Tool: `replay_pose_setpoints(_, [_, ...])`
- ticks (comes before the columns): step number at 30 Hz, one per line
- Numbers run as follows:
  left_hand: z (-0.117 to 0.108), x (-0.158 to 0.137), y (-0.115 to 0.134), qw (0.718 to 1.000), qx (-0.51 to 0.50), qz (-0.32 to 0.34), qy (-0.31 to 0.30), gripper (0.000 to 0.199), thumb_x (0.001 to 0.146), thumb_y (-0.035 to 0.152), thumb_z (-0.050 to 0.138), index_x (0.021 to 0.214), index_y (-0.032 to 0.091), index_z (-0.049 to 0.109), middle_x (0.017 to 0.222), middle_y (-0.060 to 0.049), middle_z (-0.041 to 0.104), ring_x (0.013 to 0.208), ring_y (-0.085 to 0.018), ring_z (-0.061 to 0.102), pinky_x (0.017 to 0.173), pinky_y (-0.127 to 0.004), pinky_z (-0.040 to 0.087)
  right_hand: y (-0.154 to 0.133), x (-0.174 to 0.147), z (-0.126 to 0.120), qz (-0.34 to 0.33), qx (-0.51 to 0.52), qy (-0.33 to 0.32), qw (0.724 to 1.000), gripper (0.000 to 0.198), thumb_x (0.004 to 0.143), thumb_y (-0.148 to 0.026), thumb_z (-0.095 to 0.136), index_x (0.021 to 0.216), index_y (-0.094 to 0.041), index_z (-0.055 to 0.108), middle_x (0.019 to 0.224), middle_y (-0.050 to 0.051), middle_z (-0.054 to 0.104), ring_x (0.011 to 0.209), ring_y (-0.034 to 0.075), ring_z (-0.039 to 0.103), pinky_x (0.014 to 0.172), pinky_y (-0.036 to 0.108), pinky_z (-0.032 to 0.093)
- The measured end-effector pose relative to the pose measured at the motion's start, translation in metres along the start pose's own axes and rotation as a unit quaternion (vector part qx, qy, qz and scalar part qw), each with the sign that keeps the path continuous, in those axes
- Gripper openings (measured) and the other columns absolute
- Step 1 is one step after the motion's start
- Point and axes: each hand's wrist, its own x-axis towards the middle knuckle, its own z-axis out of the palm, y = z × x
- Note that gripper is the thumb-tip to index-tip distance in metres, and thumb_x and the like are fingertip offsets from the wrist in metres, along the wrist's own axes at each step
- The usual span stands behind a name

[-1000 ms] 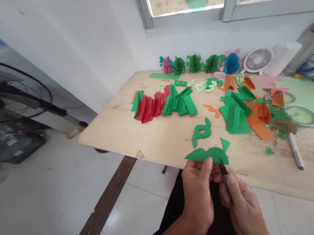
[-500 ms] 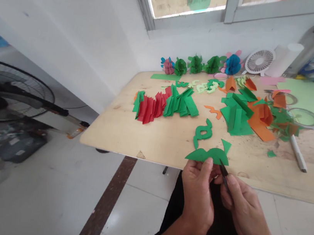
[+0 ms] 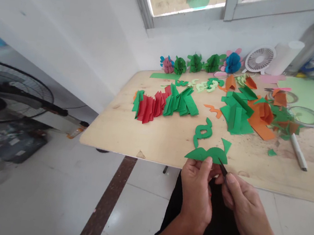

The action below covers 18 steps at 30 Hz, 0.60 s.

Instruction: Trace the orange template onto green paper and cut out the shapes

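My left hand (image 3: 197, 185) pinches a wavy-edged piece of green paper (image 3: 198, 153) over the table's front edge, thumb on top. In my right hand (image 3: 239, 195) are dark-bladed scissors (image 3: 222, 168); their tips meet the paper's lower right part. My fingers hide the scissor handles. Just beyond the paper lies a curly green cutout (image 3: 203, 131), with a small green triangular scrap (image 3: 226, 145) to its right. An orange wavy cutout (image 3: 213, 110) rests farther back.
Folded red papers (image 3: 149, 106) and green papers (image 3: 181, 102) stand in rows on the wooden table (image 3: 109, 126). More folded green sheets (image 3: 236, 115), orange sheets (image 3: 261, 120), tape rolls (image 3: 305, 115) and a white marker (image 3: 298, 153) lie right. Paper ornaments (image 3: 196, 62) and a small fan (image 3: 260, 60) line the wall.
Both hands and the paper have shifted very slightly left. The scissors stay at the paper's lower right part, and the view has tilted a little.
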Motion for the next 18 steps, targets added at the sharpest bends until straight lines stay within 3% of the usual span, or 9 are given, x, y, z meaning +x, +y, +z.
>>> replay_pose_setpoints(5, [-0.0019,0.0007,0.0020,1.000,0.008,-0.008,-0.002,0.019,0.068,0.026,0.074,0.078,0.015,0.062,0.067,-0.001,0.065,0.060,-0.012,0.062,0.062,-0.025,0.050,-0.0029,0.0004,-0.0017,0.002,-0.004,-0.015,1.000,0.043,0.091,-0.055,0.048,0.068,-0.019,0.056,0.048,-0.006,0.035,0.045,0.010,0.032,0.045,0.024,0.029])
replay_pose_setpoints(12, [-0.0053,-0.0003,0.0026,1.000,0.014,-0.014,-0.005,0.015,0.071,0.023,0.072,0.080,0.015,0.064,0.070,-0.002,0.068,0.060,-0.013,0.065,0.064,-0.025,0.052,-0.0088,0.0014,-0.0033,-0.005,-0.035,-0.018,0.999,0.052,0.091,-0.056,0.047,0.053,-0.021,0.045,0.048,-0.004,0.035,0.046,0.011,0.033,0.047,0.025,0.032])
replay_pose_setpoints(18, [-0.0070,0.0015,0.0045,0.999,0.012,-0.013,-0.030,0.011,0.075,0.021,0.070,0.080,0.014,0.064,0.069,-0.003,0.069,0.062,-0.013,0.066,0.065,-0.025,0.052,-0.0060,0.0037,-0.0059,-0.012,-0.051,-0.030,0.998,0.049,0.091,-0.056,0.046,0.058,-0.021,0.047,0.049,-0.005,0.035,0.046,0.011,0.032,0.047,0.025,0.030])
